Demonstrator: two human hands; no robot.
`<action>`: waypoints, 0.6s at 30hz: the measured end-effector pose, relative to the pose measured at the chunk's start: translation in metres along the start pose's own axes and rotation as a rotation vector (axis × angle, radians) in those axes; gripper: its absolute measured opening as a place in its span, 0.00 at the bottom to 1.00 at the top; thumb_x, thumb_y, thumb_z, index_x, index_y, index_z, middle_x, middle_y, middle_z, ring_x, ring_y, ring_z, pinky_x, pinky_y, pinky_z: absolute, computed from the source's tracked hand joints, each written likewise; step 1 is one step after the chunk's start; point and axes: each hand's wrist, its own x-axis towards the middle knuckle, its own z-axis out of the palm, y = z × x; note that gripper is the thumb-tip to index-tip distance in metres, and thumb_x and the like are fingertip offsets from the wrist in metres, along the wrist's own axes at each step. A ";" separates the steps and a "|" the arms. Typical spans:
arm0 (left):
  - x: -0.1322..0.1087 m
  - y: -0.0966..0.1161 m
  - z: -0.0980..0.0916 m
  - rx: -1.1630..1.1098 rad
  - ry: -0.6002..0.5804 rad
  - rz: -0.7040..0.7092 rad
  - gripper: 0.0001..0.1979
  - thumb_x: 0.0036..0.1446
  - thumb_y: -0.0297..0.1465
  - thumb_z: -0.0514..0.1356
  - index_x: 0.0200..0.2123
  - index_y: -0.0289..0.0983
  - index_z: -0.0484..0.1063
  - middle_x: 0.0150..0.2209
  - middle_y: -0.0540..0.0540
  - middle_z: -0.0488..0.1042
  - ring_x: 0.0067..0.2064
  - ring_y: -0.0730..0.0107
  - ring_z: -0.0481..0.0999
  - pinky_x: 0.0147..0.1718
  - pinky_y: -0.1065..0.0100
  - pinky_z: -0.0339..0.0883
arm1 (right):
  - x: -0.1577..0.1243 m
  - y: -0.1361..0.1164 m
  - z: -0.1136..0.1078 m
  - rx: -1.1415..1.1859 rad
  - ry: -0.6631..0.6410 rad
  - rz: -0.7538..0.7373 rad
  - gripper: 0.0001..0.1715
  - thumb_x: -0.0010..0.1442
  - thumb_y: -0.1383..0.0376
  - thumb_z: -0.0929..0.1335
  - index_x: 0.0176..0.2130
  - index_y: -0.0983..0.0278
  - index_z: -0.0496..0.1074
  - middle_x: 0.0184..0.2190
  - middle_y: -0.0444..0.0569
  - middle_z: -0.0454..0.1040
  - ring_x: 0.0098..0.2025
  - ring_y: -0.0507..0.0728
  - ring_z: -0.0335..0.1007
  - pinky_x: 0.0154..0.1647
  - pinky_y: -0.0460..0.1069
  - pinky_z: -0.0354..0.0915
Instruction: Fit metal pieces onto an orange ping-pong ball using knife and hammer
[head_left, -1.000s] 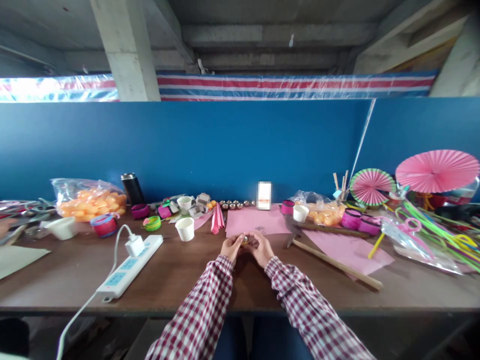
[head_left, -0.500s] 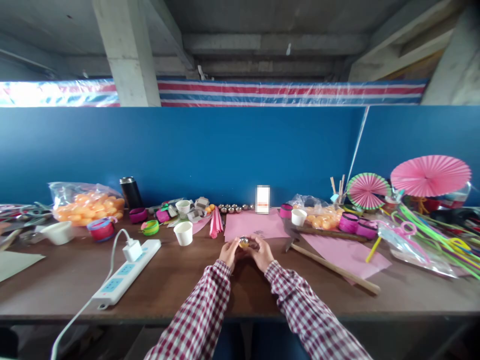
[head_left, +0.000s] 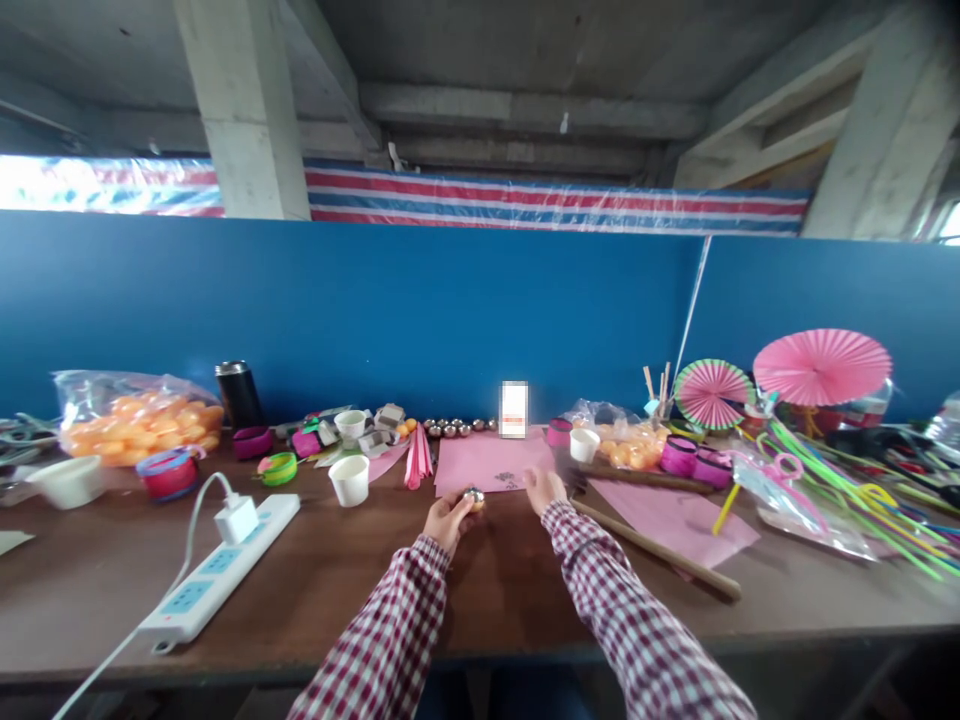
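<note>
My left hand (head_left: 448, 519) is closed around a small round ball (head_left: 473, 497), orange with a shiny metal part, held just above the brown table (head_left: 345, 580). My right hand (head_left: 543, 490) has come off the ball and reaches forward over the near edge of a pink paper sheet (head_left: 489, 462); its fingers look loosely spread with nothing in them. Both arms wear red and white checked sleeves. A row of small metal caps (head_left: 454, 429) lies behind the pink sheet.
A white power strip (head_left: 217, 578) lies at left, with paper cups (head_left: 349, 479), a bag of orange balls (head_left: 135, 422) and a black flask (head_left: 238, 395). A hammer with a wooden handle (head_left: 652, 548), pink paper fans (head_left: 821, 366), tape rolls and coloured straws (head_left: 847, 470) crowd the right.
My hands were joined on the ball; now the right hand has let go and moved forward-right while the left keeps the ball. The view has shifted slightly right.
</note>
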 end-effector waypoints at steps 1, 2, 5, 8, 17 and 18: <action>0.000 0.000 0.000 0.001 0.006 0.001 0.10 0.43 0.24 0.62 0.33 0.29 0.72 0.27 0.43 0.75 0.27 0.72 0.74 0.27 0.71 0.70 | 0.001 0.001 0.001 -0.044 -0.023 -0.007 0.08 0.55 0.66 0.63 0.35 0.65 0.70 0.36 0.48 0.72 0.41 0.54 0.67 0.45 0.53 0.59; 0.000 0.000 0.000 0.004 0.011 0.001 0.09 0.43 0.24 0.62 0.32 0.29 0.72 0.27 0.43 0.75 0.27 0.72 0.74 0.27 0.72 0.70 | 0.001 0.001 0.003 -0.083 -0.044 -0.017 0.08 0.55 0.65 0.64 0.35 0.66 0.70 0.36 0.47 0.72 0.41 0.54 0.66 0.45 0.53 0.59; 0.000 0.001 -0.001 0.014 0.019 0.004 0.08 0.44 0.25 0.62 0.31 0.29 0.72 0.26 0.44 0.75 0.27 0.73 0.74 0.26 0.72 0.70 | -0.002 -0.001 0.012 -0.173 -0.085 -0.028 0.10 0.56 0.63 0.63 0.36 0.66 0.69 0.36 0.47 0.71 0.41 0.53 0.66 0.44 0.53 0.59; 0.001 0.000 -0.001 0.024 0.015 0.007 0.07 0.44 0.26 0.62 0.30 0.29 0.72 0.26 0.44 0.75 0.27 0.73 0.74 0.26 0.73 0.70 | -0.005 -0.001 0.019 -0.241 -0.095 -0.012 0.11 0.58 0.63 0.61 0.38 0.64 0.68 0.37 0.48 0.71 0.41 0.53 0.65 0.44 0.52 0.59; 0.008 -0.004 -0.005 0.044 0.004 -0.008 0.09 0.44 0.26 0.62 0.33 0.28 0.71 0.26 0.42 0.75 0.27 0.71 0.75 0.26 0.73 0.70 | 0.003 0.002 0.023 -0.368 -0.138 0.045 0.15 0.59 0.60 0.60 0.43 0.65 0.64 0.41 0.49 0.67 0.41 0.54 0.65 0.42 0.54 0.62; 0.008 -0.005 -0.006 0.045 0.003 -0.007 0.10 0.44 0.26 0.62 0.33 0.28 0.71 0.26 0.42 0.75 0.27 0.71 0.75 0.26 0.73 0.70 | 0.005 0.001 0.023 -0.372 -0.151 0.042 0.15 0.59 0.61 0.60 0.43 0.65 0.64 0.41 0.49 0.67 0.40 0.54 0.65 0.42 0.54 0.62</action>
